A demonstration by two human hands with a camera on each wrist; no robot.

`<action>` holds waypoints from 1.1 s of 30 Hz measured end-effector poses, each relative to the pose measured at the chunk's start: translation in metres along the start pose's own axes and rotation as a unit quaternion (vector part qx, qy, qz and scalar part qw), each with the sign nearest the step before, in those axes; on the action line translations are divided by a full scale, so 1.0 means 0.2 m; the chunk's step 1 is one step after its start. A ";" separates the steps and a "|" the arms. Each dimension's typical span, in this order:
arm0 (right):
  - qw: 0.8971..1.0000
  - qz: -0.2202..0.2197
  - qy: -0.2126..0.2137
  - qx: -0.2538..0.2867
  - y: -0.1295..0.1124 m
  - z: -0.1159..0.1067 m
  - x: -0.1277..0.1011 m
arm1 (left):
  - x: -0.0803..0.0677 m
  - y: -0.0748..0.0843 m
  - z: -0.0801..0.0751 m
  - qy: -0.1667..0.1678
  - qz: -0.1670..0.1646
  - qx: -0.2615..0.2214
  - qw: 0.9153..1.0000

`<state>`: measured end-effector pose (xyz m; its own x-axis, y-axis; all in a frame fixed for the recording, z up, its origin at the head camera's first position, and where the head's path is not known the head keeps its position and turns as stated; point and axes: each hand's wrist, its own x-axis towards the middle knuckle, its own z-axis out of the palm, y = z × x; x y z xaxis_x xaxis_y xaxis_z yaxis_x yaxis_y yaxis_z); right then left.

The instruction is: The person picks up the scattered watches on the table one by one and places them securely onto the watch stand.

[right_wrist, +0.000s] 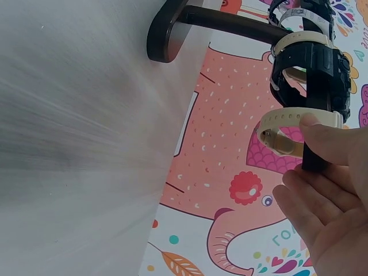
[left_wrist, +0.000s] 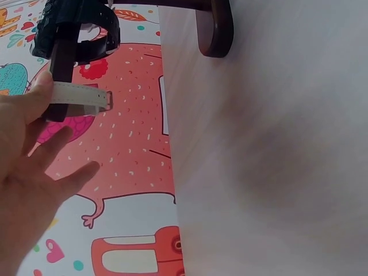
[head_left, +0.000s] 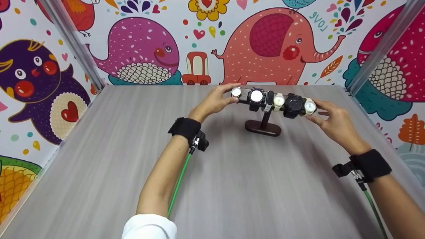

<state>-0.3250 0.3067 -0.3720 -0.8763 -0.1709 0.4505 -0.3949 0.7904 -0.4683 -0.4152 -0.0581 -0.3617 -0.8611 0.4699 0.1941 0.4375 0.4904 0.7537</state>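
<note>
A dark wooden T-bar watch stand (head_left: 263, 127) sits at the far middle of the grey table (head_left: 212, 186), with several watches strapped along its bar. My left hand (head_left: 228, 94) reaches the bar's left end. Its thumb (left_wrist: 40, 89) rests on the cream strap (left_wrist: 80, 95) of the small white-faced watch (head_left: 236, 92), and its fingers are spread straight. My right hand (head_left: 316, 112) is at the right end. Its thumb (right_wrist: 322, 129) touches the cream-strapped watch (right_wrist: 287, 123) (head_left: 310, 106) beside a black watch (head_left: 294, 105), with its fingers extended below.
A wall with cartoon animals (head_left: 265, 43) rises just behind the stand. Metal frame posts (head_left: 76, 46) stand at the back corners. Black wrist straps with green cables (head_left: 179, 182) are on both forearms.
</note>
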 end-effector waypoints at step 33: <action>1.000 -0.016 0.018 -0.010 0.00 0.02 0.00 | 0.05 -0.02 0.02 0.006 0.028 -0.048 0.998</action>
<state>-0.3260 0.3048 -0.3752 -0.8521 -0.1752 0.4932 -0.4170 0.7968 -0.4373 -0.4237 -0.0522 -0.3661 -0.8394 0.4857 0.2441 0.4584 0.3912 0.7980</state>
